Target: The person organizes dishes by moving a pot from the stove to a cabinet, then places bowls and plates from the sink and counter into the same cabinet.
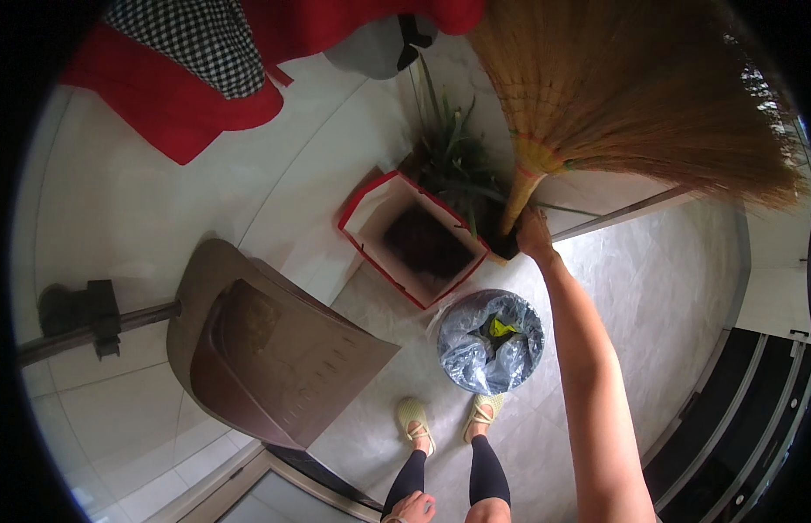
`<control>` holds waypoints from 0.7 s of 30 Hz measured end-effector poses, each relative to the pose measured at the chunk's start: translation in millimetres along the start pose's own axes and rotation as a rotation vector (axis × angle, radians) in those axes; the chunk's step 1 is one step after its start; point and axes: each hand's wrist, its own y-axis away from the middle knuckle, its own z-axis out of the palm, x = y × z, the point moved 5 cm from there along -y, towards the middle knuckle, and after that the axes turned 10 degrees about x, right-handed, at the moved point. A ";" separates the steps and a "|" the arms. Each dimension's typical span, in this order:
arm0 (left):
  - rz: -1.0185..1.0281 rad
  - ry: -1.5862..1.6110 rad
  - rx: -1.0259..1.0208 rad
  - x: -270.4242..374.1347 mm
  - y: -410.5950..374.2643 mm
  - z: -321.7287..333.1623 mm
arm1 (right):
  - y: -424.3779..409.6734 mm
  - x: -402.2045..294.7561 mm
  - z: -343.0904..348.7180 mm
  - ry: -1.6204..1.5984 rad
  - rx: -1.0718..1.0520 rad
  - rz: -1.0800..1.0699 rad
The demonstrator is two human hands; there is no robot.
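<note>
A straw broom point(615, 98) is held up at the upper right, its wide bristles at the top and its narrow neck pointing down. My right hand point(535, 232) is closed around the handle just below that neck; most of the handle is hidden. Low in the picture, my left hand point(413, 507) hangs by my left leg, holding nothing, with its fingers partly curled. Between my feet and the broom stands a round bin point(490, 343) lined with a clear plastic bag, with a yellow-green wrapper inside. A plastic dustpan point(294, 353) stands upright at the left, its handle fixed in a black wall clip.
Beyond the bin stands an open red-edged paper bag point(379, 216) with dark contents. Green leafy plants point(454, 144) are beside it against the wall. Red cloth point(353, 26) and a checked cloth point(196, 46) hang above. Dark drawers point(719, 405) line the lower right, and a framed door point(261, 490) is lower left.
</note>
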 end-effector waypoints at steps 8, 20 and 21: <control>0.014 -0.065 -0.041 -1.7 -1.8 6.7 | -9.5 20.8 1.2 -0.114 0.054 0.123; -0.133 -0.217 -0.038 -56.6 29.3 57.0 | -2.9 -54.5 -152.1 -0.526 0.532 0.153; -0.094 -0.168 0.040 -53.1 30.5 51.2 | -2.6 -58.9 -166.6 -0.530 0.546 0.144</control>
